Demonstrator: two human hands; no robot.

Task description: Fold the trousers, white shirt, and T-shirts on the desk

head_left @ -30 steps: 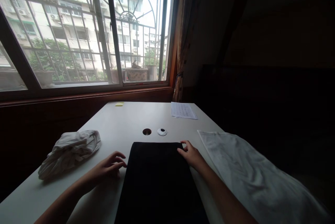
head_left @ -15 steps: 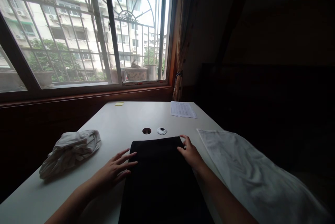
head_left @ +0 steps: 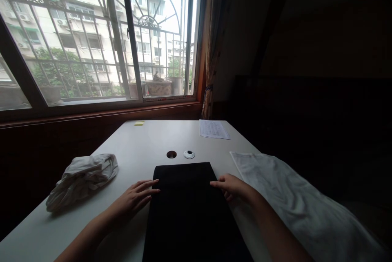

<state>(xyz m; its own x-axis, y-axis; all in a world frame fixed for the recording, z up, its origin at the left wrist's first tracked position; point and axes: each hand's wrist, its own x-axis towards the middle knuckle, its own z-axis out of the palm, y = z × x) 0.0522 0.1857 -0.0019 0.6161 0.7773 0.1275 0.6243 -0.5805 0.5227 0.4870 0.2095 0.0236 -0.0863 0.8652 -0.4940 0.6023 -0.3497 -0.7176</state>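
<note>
Blk cloth [head_left: 190, 213] lies mid tabletop [head_left: 122, 143], long axis near-far, far end twd window [head_left: 131, 41], just short of hole [head_left: 171, 154]; near end out of frame. L hand [head_left: 134, 196]: grip loose, fingers splayed on cloth's L edge. R hand [head_left: 234, 187]: at R edge, fingertip on top, can't tell if grip's pinching.

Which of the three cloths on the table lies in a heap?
The left pale cloth: it is bunched up, while the black cloth in the middle lies flat and the right pale cloth is spread out.
</note>
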